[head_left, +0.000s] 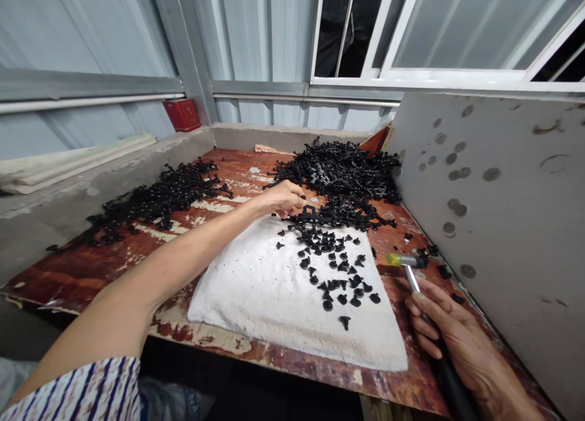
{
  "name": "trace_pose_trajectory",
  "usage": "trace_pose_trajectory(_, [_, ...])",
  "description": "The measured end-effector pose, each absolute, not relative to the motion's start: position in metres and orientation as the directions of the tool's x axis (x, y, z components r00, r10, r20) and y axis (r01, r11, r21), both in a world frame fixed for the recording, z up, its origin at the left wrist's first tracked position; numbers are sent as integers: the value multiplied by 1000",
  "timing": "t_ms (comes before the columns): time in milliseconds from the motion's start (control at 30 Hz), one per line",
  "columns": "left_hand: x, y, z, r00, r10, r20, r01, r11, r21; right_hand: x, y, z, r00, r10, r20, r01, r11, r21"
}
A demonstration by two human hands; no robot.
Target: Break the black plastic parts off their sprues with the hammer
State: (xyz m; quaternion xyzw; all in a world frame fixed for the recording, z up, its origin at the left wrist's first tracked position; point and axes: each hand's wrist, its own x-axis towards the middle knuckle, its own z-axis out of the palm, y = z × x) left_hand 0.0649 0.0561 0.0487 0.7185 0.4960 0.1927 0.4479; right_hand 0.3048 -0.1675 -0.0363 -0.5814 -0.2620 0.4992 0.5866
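Note:
My right hand (445, 320) is wrapped round the dark handle of a small hammer (410, 278). Its metal head has a yellow face on the left and a black one on the right. Over the far edge of a white cloth (256, 287), the fingers of my left hand (284, 198) pinch a black plastic part (309, 211) with a square, frame-like end. Close beyond that hand rises a big heap of black plastic parts (342, 171). Several loose black mushroom-shaped pieces (343, 265) lie scattered on the right half of the cloth.
A second pile of black parts (159, 195) lies along the left side of the worn red-brown tabletop (219, 342). An upright grey, spotted panel (503, 214) bounds the right side. A red box (183, 115) sits on the ledge in the back left corner.

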Motion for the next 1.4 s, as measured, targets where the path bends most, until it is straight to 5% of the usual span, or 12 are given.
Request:
trace_pose_trajectory(133, [64, 30, 59, 430, 897, -103, 344, -58, 937, 309, -167, -37, 329, 903, -277, -297, -179, -938])
trace_pose_trajectory(300, [59, -35, 49, 483, 833, 270, 250, -427, 869, 299, -170, -22, 270, 898, -348, -255, -281, -925])
trace_pose_trajectory(400, [58, -70, 28, 521, 667, 533, 212, -706, 676, 277, -177, -8, 202, 920, -335, -314, -263, -912])
trace_pose_trajectory(500, [56, -93, 6, 527, 332, 782, 63, -933, 353, 252, -185, 2, 85, 945, -317, -383, -263, -886])
trace_pose_trajectory(600, [50, -105, -9, 560, 141, 817, -30, -981, 191, 234, -193, 2, 14, 962, -274, -380, -249, -891])
trace_pose_trajectory(833, [27, -112, -24, 663, 115, 740, 61, -993, 100, 230, -201, -10, 6, 981, -194, -359, -179, -916])
trace_pose_trajectory(1000, [27, -115, -26, 643, -45, 764, 16, -997, -72, 225, -202, -11, 50, 978, -203, -353, -173, -920])
trace_pose_trajectory(1067, [28, -120, -23, 658, -34, 752, -28, -999, -20, 223, -202, -11, 126, 968, -216, -332, -164, -929])
trace_pose_trajectory(1167, [27, -128, -11, 711, 195, 676, -24, -954, 300, 221, -204, -12, 202, 957, -206, -272, -148, -951])
trace_pose_trajectory(1300, [27, -130, 7, 686, 698, 206, 340, -558, 757, 215, -205, -14, 201, 957, -210, -218, -165, -962])
trace_pose_trajectory(1400, [34, -126, 13, 671, 738, -71, 451, -330, 829, 205, -204, -16, 171, 961, -219, -215, -180, -960])
